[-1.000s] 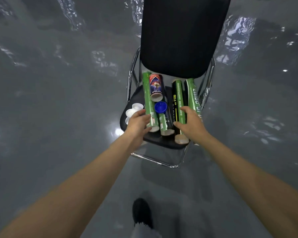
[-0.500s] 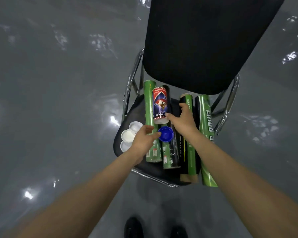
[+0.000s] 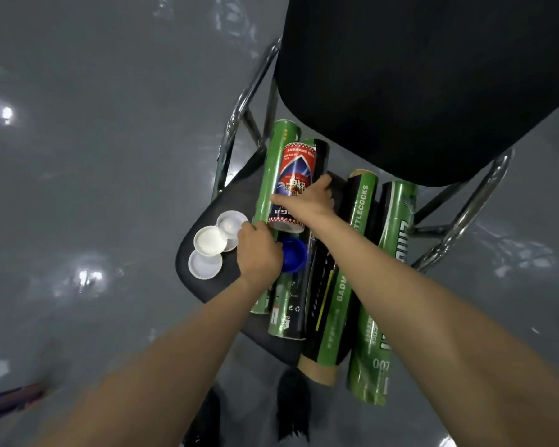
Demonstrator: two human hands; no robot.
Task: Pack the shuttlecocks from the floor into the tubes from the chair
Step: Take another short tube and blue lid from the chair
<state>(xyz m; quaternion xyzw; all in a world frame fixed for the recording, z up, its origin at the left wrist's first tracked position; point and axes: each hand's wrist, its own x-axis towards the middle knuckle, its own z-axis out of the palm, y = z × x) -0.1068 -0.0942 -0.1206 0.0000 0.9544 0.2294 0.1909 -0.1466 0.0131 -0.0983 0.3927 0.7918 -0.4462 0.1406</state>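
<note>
Five tubes (image 3: 394,253) are seen lying side by side on the chair seat (image 3: 236,201) in the head view; no shuttlecocks are shown. The right hand (image 3: 307,201), laid on the black-green tube (image 3: 342,285) a second ago, is now wrapped round the short red tube (image 3: 292,175) (thumb across its label). The left hand (image 3: 259,250) has been shifted up beside the blue cap (image 3: 296,258); its hold cannot be told. Tube retrieval is judged to be starting.

Greens, red and blue on black, over grey.
I see a black chair (image 3: 417,75) with a chrome frame (image 3: 239,104) on a glossy grey floor (image 3: 94,140). On the seat lie a plain green tube (image 3: 276,162), a red and blue tube (image 3: 294,179) with white zigzag trim, a black-and-green tube (image 3: 355,221) with white lettering, a blue cap (image 3: 292,254) and white caps (image 3: 209,241) at centre left.
</note>
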